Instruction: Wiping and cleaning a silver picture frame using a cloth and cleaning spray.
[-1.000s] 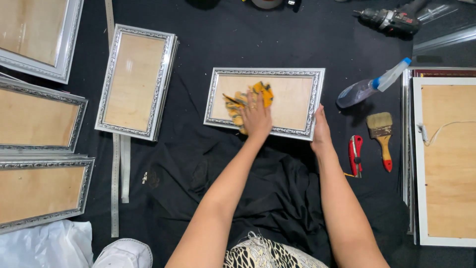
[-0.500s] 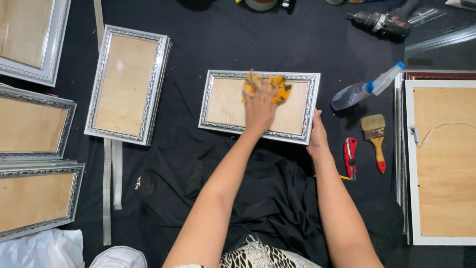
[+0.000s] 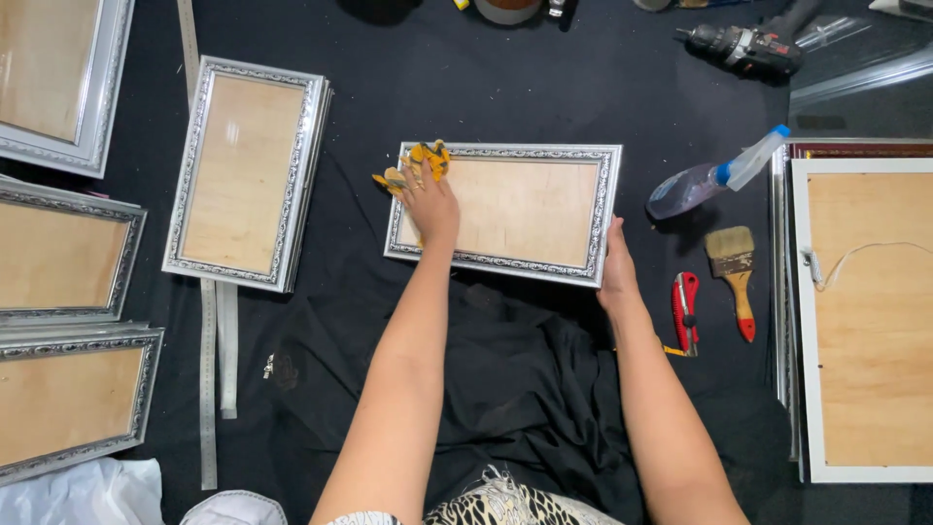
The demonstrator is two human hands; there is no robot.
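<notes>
A silver ornate picture frame lies flat on the black cloth in front of me, a pale wood panel showing inside it. My left hand presses a yellow cloth onto the frame's top left corner. My right hand grips the frame's lower right corner and holds it in place.
Several more silver frames lie at the left, with metal rulers beside them. To the right lie a spray bottle, a paintbrush, a red cutter and a white frame. A drill rests at the top.
My left hand has slid the yellow cloth from the frame's upper middle to its top left corner. My right hand has stayed on the lower right corner.
</notes>
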